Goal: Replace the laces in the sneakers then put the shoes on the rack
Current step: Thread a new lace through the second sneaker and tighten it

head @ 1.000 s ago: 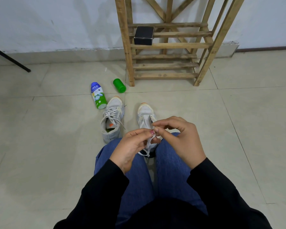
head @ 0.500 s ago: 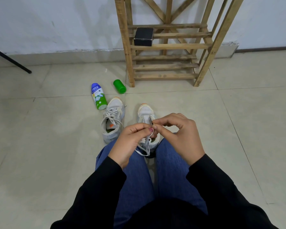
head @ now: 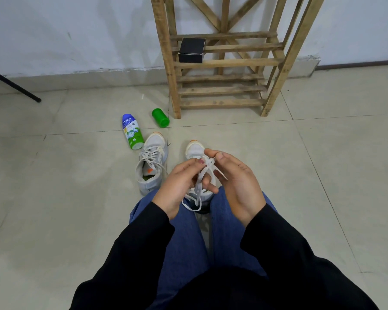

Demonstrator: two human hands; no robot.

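Note:
Two grey-white sneakers stand on the tiled floor in front of my knees. The left sneaker (head: 151, 166) is laced and stands free. My hands hide most of the right sneaker (head: 195, 151); only its toe shows. My left hand (head: 182, 184) and my right hand (head: 235, 182) meet above that shoe, and both pinch a white lace (head: 198, 186) at their fingertips. The lace hangs down from the pinch in a loop between my knees. The wooden shoe rack (head: 222, 90) stands against the wall beyond the shoes.
A blue-and-green bottle (head: 132, 134) lies on the floor left of the laced sneaker, with a green cylinder (head: 160, 117) beside the rack's left leg. A black box (head: 192, 50) sits on a rack shelf. A black pole (head: 14, 86) slants in at the far left.
Both hands have lifted away from the shoe and turned palms inward. The lace now hangs longer below my fingertips.

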